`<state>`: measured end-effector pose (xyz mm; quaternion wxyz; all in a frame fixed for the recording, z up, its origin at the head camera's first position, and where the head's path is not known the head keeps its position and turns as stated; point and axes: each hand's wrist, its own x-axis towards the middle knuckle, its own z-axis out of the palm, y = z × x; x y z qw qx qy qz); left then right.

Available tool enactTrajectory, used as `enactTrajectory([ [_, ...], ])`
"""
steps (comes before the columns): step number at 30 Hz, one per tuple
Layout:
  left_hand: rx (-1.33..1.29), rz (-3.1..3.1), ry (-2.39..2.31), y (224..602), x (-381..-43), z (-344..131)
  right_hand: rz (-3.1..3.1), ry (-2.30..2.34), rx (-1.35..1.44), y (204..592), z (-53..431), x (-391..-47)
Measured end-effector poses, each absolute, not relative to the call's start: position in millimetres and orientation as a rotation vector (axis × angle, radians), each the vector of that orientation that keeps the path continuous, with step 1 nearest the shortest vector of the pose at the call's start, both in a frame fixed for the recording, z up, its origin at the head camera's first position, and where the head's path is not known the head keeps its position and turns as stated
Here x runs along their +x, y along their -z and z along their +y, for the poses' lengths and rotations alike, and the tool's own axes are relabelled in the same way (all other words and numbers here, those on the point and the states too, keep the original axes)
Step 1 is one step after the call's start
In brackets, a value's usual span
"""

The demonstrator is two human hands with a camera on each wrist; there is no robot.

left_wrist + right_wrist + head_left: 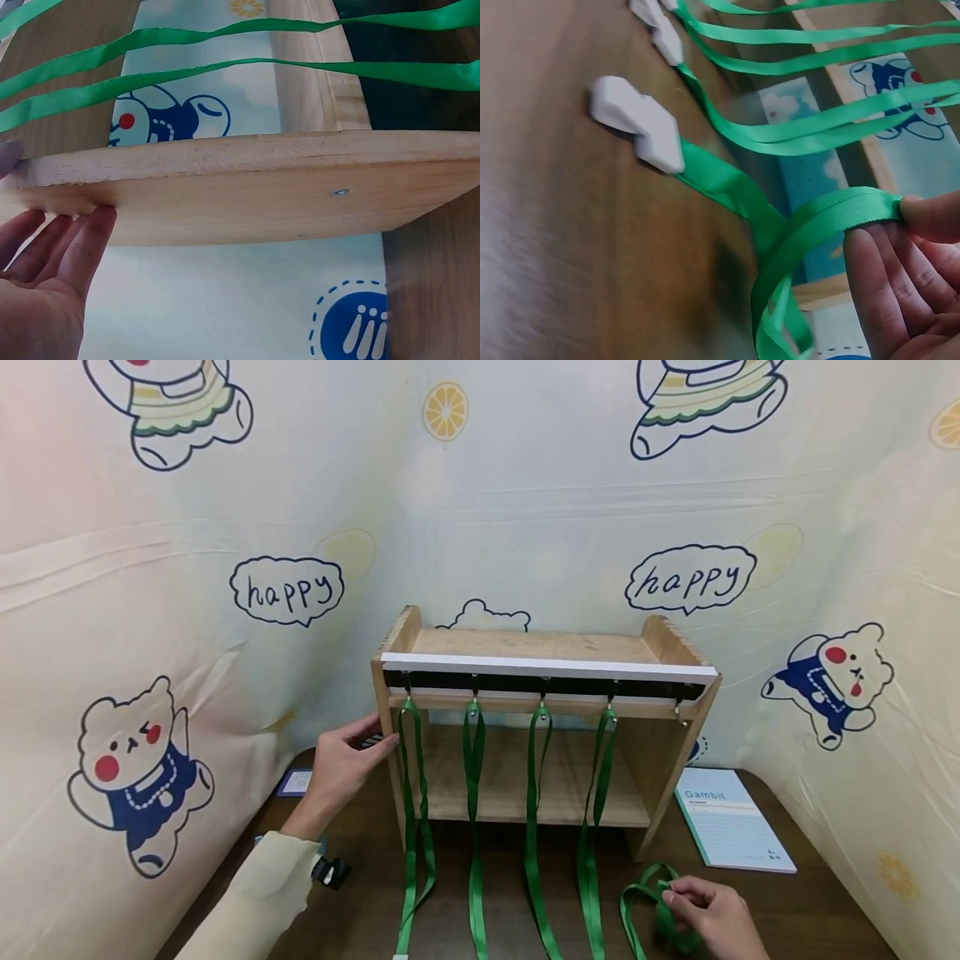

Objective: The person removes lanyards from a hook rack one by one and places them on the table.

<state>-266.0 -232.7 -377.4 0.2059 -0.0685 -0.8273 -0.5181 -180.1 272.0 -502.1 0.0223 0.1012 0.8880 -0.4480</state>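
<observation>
A small wooden shelf (525, 777) stands on the table, with a black strip of hooks along its upper front. My left hand (343, 768) grips its left side panel (225, 195), thumb at the front edge and fingers against the outer face. Several green lanyards (536, 827) hang in a row from the hooks. The rightmost hook (680, 714) carries nothing. At the lower right, my right hand (712, 914) pinches another green lanyard (817, 217) between thumb and fingers, its strap looping down. This lanyard's white plastic end (637, 124) lies over the tabletop in the right wrist view.
A notebook marked Gambit (735, 818) lies right of the shelf. A blue-and-white card (295, 782) lies on the left, partly behind my arm. Printed cloth (480, 527) surrounds the brown table (360, 893) at the back and sides.
</observation>
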Motion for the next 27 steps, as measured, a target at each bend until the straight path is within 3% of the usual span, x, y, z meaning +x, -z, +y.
enactTrajectory([
  [27,-0.191,-2.307,1.468,375.6,-262.4,-232.2,2.817,1.292,0.391,530.5,254.9,-179.6],
])
